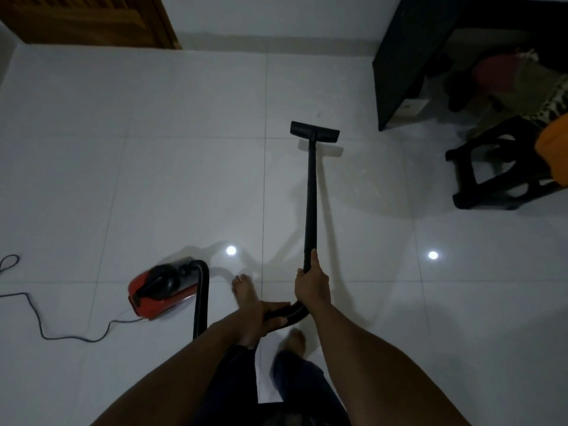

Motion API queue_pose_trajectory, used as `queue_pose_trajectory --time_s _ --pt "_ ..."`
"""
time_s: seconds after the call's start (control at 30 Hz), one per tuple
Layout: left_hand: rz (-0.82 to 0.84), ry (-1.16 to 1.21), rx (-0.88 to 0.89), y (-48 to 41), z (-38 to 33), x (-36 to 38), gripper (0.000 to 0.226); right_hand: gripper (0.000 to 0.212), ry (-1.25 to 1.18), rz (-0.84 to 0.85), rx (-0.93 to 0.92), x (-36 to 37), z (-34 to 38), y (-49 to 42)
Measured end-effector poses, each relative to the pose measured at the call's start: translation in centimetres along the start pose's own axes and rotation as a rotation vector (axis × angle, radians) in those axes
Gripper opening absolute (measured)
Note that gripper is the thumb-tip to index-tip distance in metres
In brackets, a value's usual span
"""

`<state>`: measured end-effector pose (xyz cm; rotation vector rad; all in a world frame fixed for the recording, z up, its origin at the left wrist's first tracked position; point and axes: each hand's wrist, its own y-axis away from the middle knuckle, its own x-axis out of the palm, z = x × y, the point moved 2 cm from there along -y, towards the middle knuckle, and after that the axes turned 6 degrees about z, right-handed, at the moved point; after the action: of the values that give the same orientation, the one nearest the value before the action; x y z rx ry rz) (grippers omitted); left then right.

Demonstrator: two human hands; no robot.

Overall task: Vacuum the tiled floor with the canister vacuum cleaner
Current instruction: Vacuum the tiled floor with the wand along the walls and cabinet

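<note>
A red and black canister vacuum cleaner (158,292) sits on the white tiled floor (153,164) at my lower left. Its black hose (201,302) rises from the canister and curves toward my hands. My right hand (311,279) grips the lower end of the long black wand (311,195). The wand slopes forward to the flat black floor nozzle (315,132), which rests on the tiles ahead of me. My left hand (258,318) is closed around the ribbed hose just behind the wand. My bare feet (244,290) show below the hands.
The black power cord (40,321) trails across the floor at left. A brown wooden door (92,20) stands at the far left. A black cabinet (408,63) and a black stool (498,167) with cloth on it stand at right.
</note>
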<state>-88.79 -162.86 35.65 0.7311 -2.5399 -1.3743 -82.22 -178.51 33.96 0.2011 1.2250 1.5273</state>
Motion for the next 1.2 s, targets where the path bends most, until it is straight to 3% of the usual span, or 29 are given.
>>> queue_pose_trajectory --time_s 0.43,0.87,1.2 --pt "0.069 -0.106 0.029 7.5 -0.3 13.2 0.051 0.066 -0.058 -0.016 0.061 2.8 -12.9 10.8" --pt "0.199 -0.236 0.081 16.9 11.4 26.9 0.047 0.067 -0.092 0.02 0.087 18.0 -27.1 22.8" --pt "0.224 -0.255 0.077 18.0 16.4 32.4 0.049 0.075 -0.047 0.035 0.177 21.3 -32.4 26.0"
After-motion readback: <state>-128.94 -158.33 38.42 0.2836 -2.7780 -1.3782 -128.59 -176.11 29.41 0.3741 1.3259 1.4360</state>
